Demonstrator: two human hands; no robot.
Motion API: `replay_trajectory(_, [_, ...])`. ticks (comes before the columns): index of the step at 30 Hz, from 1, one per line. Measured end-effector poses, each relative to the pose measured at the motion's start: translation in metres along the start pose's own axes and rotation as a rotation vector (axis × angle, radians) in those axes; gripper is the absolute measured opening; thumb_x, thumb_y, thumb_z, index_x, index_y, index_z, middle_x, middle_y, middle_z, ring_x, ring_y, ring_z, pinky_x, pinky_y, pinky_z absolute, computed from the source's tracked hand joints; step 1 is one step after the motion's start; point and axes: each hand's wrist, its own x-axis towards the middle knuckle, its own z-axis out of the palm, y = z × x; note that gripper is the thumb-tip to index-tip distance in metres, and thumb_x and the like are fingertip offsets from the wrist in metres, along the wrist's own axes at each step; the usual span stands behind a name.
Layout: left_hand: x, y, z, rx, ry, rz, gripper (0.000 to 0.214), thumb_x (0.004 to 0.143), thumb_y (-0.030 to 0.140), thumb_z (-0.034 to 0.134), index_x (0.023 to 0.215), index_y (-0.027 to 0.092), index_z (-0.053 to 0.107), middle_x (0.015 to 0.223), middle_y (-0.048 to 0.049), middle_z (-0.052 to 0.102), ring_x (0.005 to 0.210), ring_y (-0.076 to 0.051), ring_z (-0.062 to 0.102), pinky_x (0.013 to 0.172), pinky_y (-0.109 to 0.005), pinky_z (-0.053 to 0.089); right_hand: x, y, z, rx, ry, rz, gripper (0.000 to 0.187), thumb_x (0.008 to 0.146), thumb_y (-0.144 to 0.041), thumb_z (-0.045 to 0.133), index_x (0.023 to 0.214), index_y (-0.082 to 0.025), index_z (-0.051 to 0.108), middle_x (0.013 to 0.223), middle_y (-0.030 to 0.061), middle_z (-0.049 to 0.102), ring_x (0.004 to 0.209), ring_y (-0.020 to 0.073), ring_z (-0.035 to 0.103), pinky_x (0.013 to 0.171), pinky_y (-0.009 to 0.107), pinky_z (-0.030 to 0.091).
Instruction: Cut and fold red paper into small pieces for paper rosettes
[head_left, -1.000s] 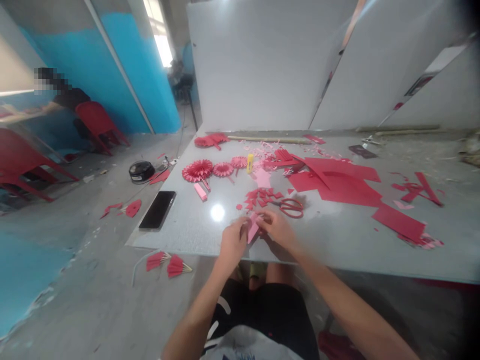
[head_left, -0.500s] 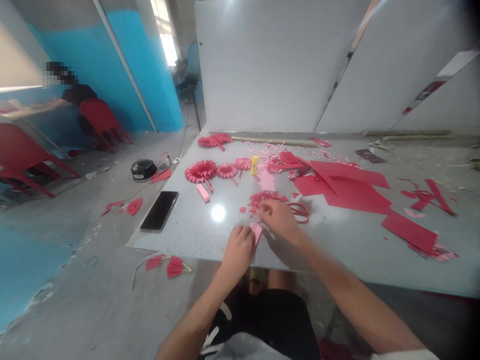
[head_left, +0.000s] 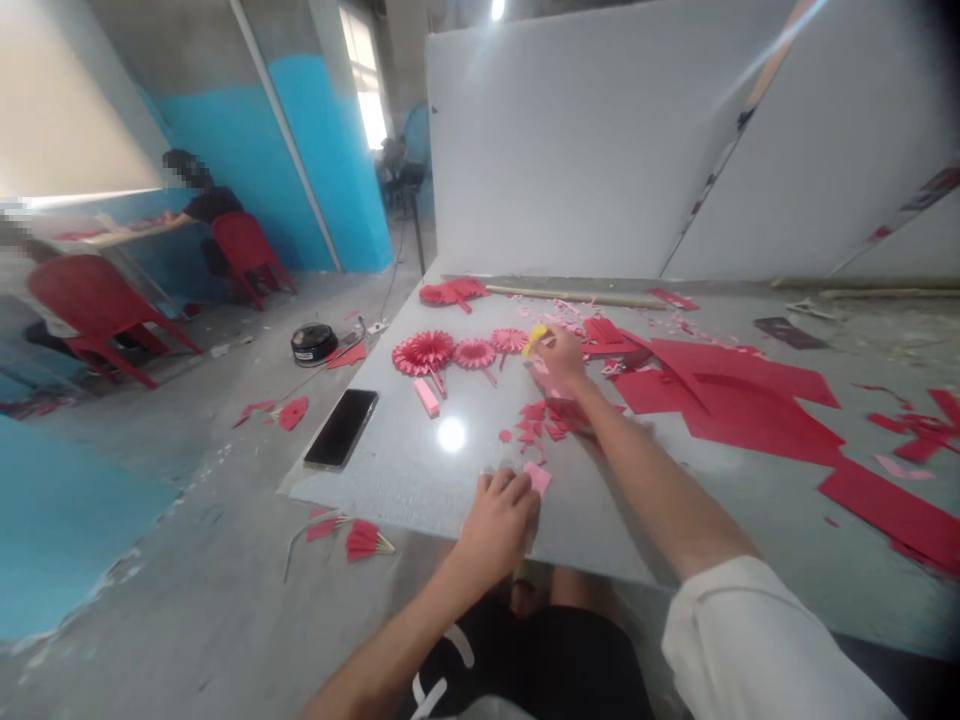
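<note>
Near the table's front edge, my left hand (head_left: 499, 520) presses a small pink paper piece (head_left: 538, 478) flat with curled fingers. My right hand (head_left: 562, 355) reaches farther in, its fingers closed around a yellow glue stick (head_left: 535, 338), which tilts to the left. Beside it on the left stand out three pleated paper rosettes: a large red one (head_left: 424, 353), a smaller pink one (head_left: 475, 354) and a pale pink one (head_left: 508, 341). Small red paper cut-outs (head_left: 534, 420) lie between my hands. The red-handled scissors are hidden by my right forearm.
A phone (head_left: 341, 428) lies at the table's left edge, with a pink folded strip (head_left: 427, 397) nearby. Large red paper sheets (head_left: 750, 400) spread over the right side. A thin pole (head_left: 570, 296) runs along the back. Another person (head_left: 214, 203) sits at a far table.
My right hand has moved forward from the red cut-outs and taken hold of the glue stick, which stood upright before. My left hand stays on the pink paper. The view has shifted slightly.
</note>
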Motion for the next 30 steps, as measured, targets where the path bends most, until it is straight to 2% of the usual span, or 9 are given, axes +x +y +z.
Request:
replay_trajectory(4, [0.012, -0.013, -0.014, -0.137, 0.234, -0.028, 0.022, 0.093, 0.016, 0.052, 0.106, 0.024, 0.068, 0.129, -0.0111, 0.065, 0.113, -0.032, 0.057, 0.092, -0.051, 0.048, -0.041, -0.007, -0.034, 0.18, 0.103, -0.068, 0.037, 0.08, -0.032, 0.063, 0.113, -0.016, 0.061, 0.096, 0.0082, 0.073, 0.078, 0.0204, 0.066, 0.075, 0.031, 0.051])
replay_trajectory(7, [0.05, -0.03, -0.038, -0.197, 0.469, -0.045, 0.026, 0.096, 0.017, 0.05, 0.114, 0.023, 0.066, 0.123, -0.0117, 0.067, 0.114, -0.028, 0.058, 0.099, -0.048, 0.046, -0.077, -0.02, -0.056, 0.346, 0.032, -0.087, 0.037, 0.078, -0.036, 0.069, 0.111, -0.021, 0.06, 0.088, 0.0028, 0.07, 0.07, 0.0183, 0.065, 0.068, 0.03, 0.052])
replay_trajectory(8, [0.067, -0.036, -0.045, -0.164, 0.477, -0.059, 0.028, 0.096, 0.022, 0.052, 0.122, 0.021, 0.063, 0.127, -0.0131, 0.065, 0.121, -0.029, 0.055, 0.104, -0.049, 0.043, -0.086, -0.024, -0.061, 0.407, -0.009, -0.064, 0.037, 0.077, -0.037, 0.072, 0.108, -0.022, 0.06, 0.086, 0.0018, 0.069, 0.07, 0.018, 0.065, 0.067, 0.03, 0.052])
replay_trajectory(10, [0.102, -0.046, -0.053, -0.101, 0.387, -0.076, 0.043, 0.092, 0.035, 0.062, 0.131, 0.017, 0.057, 0.129, -0.0162, 0.064, 0.125, -0.033, 0.054, 0.104, -0.049, 0.041, -0.097, -0.032, -0.067, 0.537, -0.096, 0.025, 0.038, 0.077, -0.043, 0.073, 0.105, -0.023, 0.057, 0.082, 0.0002, 0.069, 0.062, 0.0171, 0.063, 0.061, 0.029, 0.051])
replay_trajectory(11, [0.118, -0.05, -0.053, -0.098, 0.301, -0.081, 0.044, 0.092, 0.036, 0.063, 0.13, 0.016, 0.058, 0.119, -0.0152, 0.068, 0.116, -0.031, 0.059, 0.099, -0.045, 0.044, -0.1, -0.033, -0.068, 0.581, -0.121, 0.066, 0.036, 0.078, -0.046, 0.071, 0.103, -0.024, 0.056, 0.079, -0.0005, 0.068, 0.059, 0.0167, 0.062, 0.058, 0.028, 0.05])
replay_trajectory(14, [0.148, -0.054, -0.041, -0.117, 0.103, -0.061, 0.03, 0.1, 0.035, 0.05, 0.118, 0.017, 0.065, 0.102, -0.0132, 0.071, 0.09, -0.023, 0.067, 0.081, -0.031, 0.047, -0.098, -0.029, -0.068, 0.526, -0.124, 0.127, 0.033, 0.085, -0.056, 0.062, 0.092, -0.024, 0.057, 0.06, -0.0038, 0.06, 0.046, 0.0143, 0.052, 0.048, 0.026, 0.042])
replay_trajectory(19, [0.147, -0.053, -0.017, -0.219, 0.067, -0.086, 0.04, 0.095, 0.039, 0.059, 0.128, 0.017, 0.058, 0.104, -0.0127, 0.073, 0.088, -0.024, 0.068, 0.072, -0.028, 0.044, -0.092, -0.015, -0.066, 0.5, -0.101, 0.121, 0.039, 0.086, -0.063, 0.059, 0.085, -0.024, 0.056, 0.051, -0.0067, 0.047, 0.045, 0.0122, 0.043, 0.045, 0.024, 0.033])
replay_trajectory(24, [0.141, -0.06, -0.02, -0.311, 0.059, -0.124, 0.036, 0.099, 0.037, 0.049, 0.127, 0.017, 0.058, 0.082, -0.0073, 0.069, 0.07, -0.02, 0.063, 0.063, -0.025, 0.038, -0.093, -0.023, -0.075, 0.699, -0.165, 0.163, 0.035, 0.082, -0.057, 0.067, 0.082, -0.024, 0.055, 0.051, -0.0081, 0.038, 0.043, 0.0096, 0.033, 0.042, 0.023, 0.025])
replay_trajectory(30, [0.144, -0.053, -0.034, -0.939, -0.016, -0.147, 0.047, 0.099, 0.05, 0.041, 0.12, 0.014, 0.061, 0.06, 0.0034, 0.046, 0.047, -0.01, 0.04, 0.048, -0.021, 0.031, -0.095, -0.037, -0.079, 0.82, -0.108, 0.188, 0.034, 0.08, -0.054, 0.07, 0.082, -0.024, 0.055, 0.051, -0.0083, 0.038, 0.04, 0.0084, 0.028, 0.039, 0.023, 0.024])
